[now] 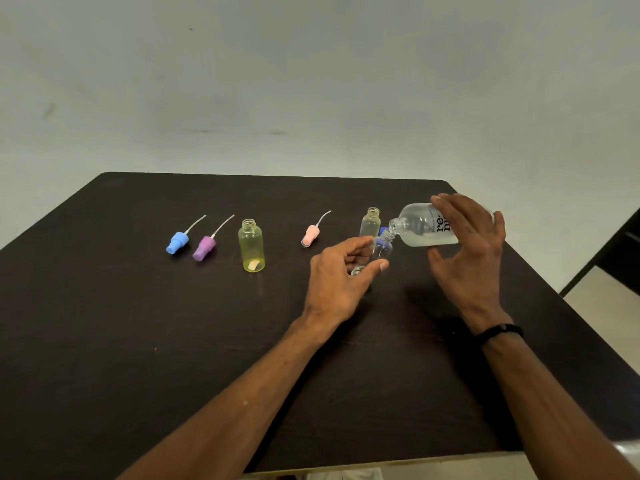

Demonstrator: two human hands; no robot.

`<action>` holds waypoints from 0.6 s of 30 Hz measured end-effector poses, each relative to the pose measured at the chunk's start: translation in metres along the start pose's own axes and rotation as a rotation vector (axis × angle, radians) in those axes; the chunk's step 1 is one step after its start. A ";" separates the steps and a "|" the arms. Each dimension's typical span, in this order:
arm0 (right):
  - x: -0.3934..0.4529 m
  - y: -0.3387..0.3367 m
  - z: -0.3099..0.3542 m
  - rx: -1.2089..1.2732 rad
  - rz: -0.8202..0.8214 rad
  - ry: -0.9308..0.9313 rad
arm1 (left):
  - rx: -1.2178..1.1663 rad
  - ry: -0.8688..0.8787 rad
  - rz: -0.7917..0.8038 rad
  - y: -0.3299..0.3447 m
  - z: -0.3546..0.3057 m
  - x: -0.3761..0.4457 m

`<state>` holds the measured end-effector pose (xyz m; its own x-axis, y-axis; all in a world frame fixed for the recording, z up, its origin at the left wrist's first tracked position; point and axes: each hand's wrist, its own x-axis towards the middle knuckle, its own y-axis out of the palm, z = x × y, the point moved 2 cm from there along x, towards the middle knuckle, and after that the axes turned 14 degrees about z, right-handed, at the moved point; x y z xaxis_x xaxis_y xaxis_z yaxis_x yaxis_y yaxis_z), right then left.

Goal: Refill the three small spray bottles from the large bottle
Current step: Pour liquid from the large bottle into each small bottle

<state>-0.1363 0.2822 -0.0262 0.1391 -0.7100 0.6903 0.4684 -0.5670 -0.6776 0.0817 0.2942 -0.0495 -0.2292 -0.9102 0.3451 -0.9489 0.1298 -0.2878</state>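
My right hand (467, 251) grips the large clear bottle (420, 225), tipped on its side with its open neck pointing left and down. That neck meets the mouth of a small clear spray bottle (382, 245), which my left hand (341, 271) holds tilted just above the table. Right behind it stands another small clear bottle (370, 223), uncapped. A small yellow bottle (251, 245) stands open farther left. Three spray caps with dip tubes lie on the table: blue (177, 241), purple (204, 247) and pink (310, 235).
Everything sits on a dark table (138, 323) against a pale wall. A small blue cap (382, 231) shows between the two clear small bottles. The table's right edge drops off near a dark piece of furniture (620, 251).
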 end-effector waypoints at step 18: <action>0.001 0.000 -0.001 -0.003 0.010 0.001 | 0.009 -0.006 0.011 0.000 -0.001 -0.001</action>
<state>-0.1373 0.2815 -0.0257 0.1434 -0.7159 0.6834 0.4642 -0.5612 -0.6853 0.0819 0.2955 -0.0487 -0.2382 -0.9112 0.3362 -0.9442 0.1362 -0.2999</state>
